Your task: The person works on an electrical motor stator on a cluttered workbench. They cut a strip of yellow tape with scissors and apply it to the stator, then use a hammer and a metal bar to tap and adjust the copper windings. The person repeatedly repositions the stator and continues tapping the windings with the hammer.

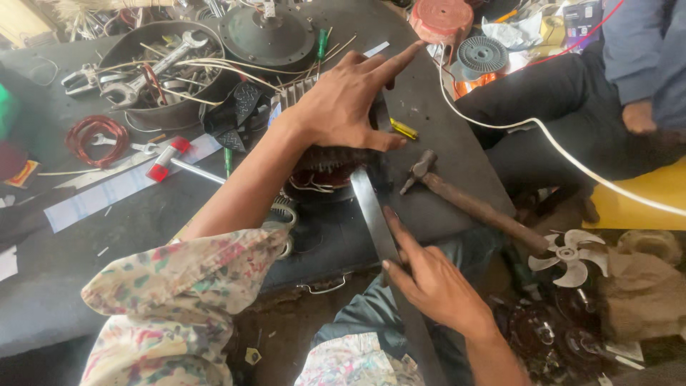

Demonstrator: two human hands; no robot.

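Note:
My left hand [348, 100] lies palm down on a motor stator [321, 161] with dark copper windings and grey metal fins, fingers spread, index finger stretched toward a red round part [441, 18]. A long flat metal strip [371, 207] runs from under this hand toward me. My right hand [432, 279] rests its fingers along the strip's near part, pressing on its right edge. A hammer [464, 204] with a brown wooden handle lies just right of the strip on the dark workbench [93, 236].
A dark bowl [161, 71] holds wrenches and wires at back left. Red wire coil [93, 136], red-handled tool [168, 159], paper strips and a round motor cover [268, 36] lie around. A seated person [629, 86] is at right; a white cable [572, 161] and small fan blade [572, 254] are nearby.

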